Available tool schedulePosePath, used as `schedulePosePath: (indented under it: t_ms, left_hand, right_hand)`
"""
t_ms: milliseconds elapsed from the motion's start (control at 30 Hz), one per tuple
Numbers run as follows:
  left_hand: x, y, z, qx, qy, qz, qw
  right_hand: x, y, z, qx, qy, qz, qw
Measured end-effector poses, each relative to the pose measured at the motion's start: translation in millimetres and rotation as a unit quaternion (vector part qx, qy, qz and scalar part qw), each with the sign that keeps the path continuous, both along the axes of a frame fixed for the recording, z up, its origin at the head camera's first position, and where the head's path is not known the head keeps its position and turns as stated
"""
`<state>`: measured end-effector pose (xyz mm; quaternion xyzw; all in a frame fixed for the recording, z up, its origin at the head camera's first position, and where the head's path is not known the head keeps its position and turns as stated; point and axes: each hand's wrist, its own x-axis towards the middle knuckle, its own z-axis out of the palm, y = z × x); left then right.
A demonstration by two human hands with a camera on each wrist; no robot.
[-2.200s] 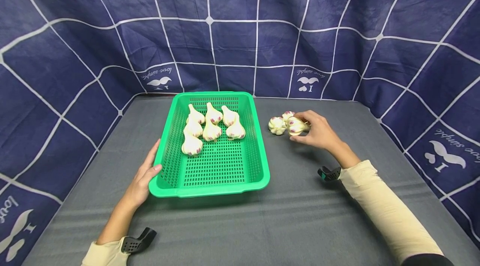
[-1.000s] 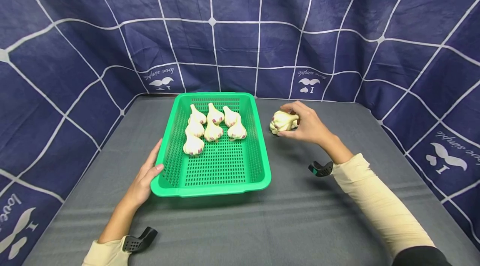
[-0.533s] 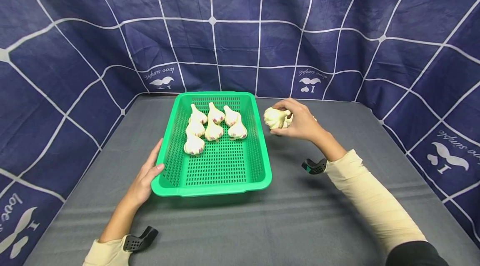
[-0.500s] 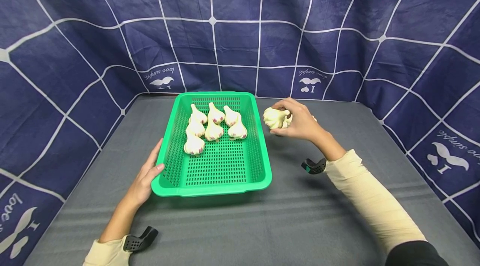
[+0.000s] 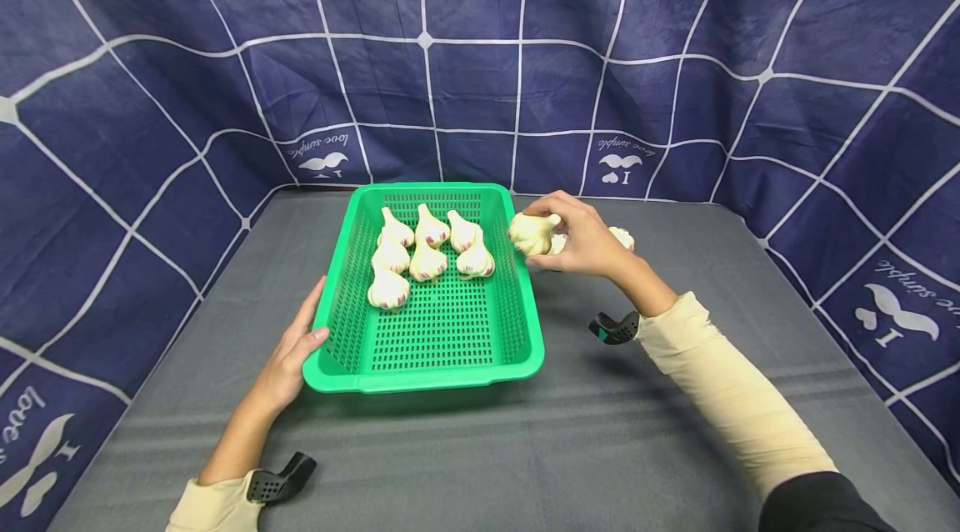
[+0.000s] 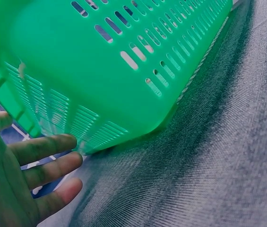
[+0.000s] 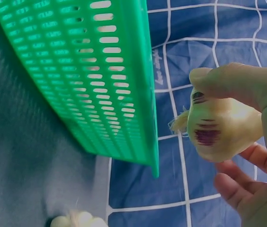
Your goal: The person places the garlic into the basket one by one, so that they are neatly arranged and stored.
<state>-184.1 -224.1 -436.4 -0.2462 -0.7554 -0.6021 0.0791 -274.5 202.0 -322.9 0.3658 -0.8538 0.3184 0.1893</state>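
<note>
My right hand (image 5: 577,236) pinches a garlic bulb (image 5: 531,233) between thumb and fingers, beside the right rim of a green perforated basket (image 5: 427,382). In the right wrist view this bulb (image 7: 216,130) shows purple streaks and root hairs, and hangs apart from the basket wall (image 7: 124,71). My left hand (image 5: 283,361) rests at the basket's left rim with its thumb near the edge; the left wrist view shows its fingers (image 6: 53,163) extended by the outer wall. Several garlic bulbs (image 5: 428,261) lie inside the basket, in rows towards the back.
Another garlic bulb (image 5: 622,238) lies on the grey cloth (image 5: 570,432) behind my right wrist, and one more (image 5: 557,243) is partly hidden by the hand. A blue curtain with white lines (image 5: 480,82) surrounds the table at the back and sides.
My right hand has moved left with the garlic bulb, from above the loose bulbs to the basket's right rim. A bulb on the cloth has come into view behind it. The left hand stays put.
</note>
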Motion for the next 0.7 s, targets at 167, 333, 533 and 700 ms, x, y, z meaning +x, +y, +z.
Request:
schedulePosePath:
  t_ms: [167, 333, 533, 700]
  left_hand:
    - [0.4, -0.7, -0.5, 0.000, -0.001, 0.001, 1.0000]
    - [0.3, -1.2, -1.1, 0.001, -0.001, 0.000, 1.0000]
    - [-0.1, -0.8, -0.8, 0.003, 0.002, -0.005, 1.0000]
    - [-0.8, -0.5, -0.3, -0.002, 0.008, 0.000, 1.0000]
  right_hand:
    - [-0.9, -9.7, 3.4, 0.000, -0.012, 0.018, 1.000]
    - [-2.3, -19.0, 6.2, 0.011, -0.021, 0.022, 0.999]
    - [-5.6, -28.8, 5.8, 0.023, -0.035, 0.017, 0.999]
    - [-8.1, -34.7, 3.5, 0.030, -0.044, 0.011, 0.999]
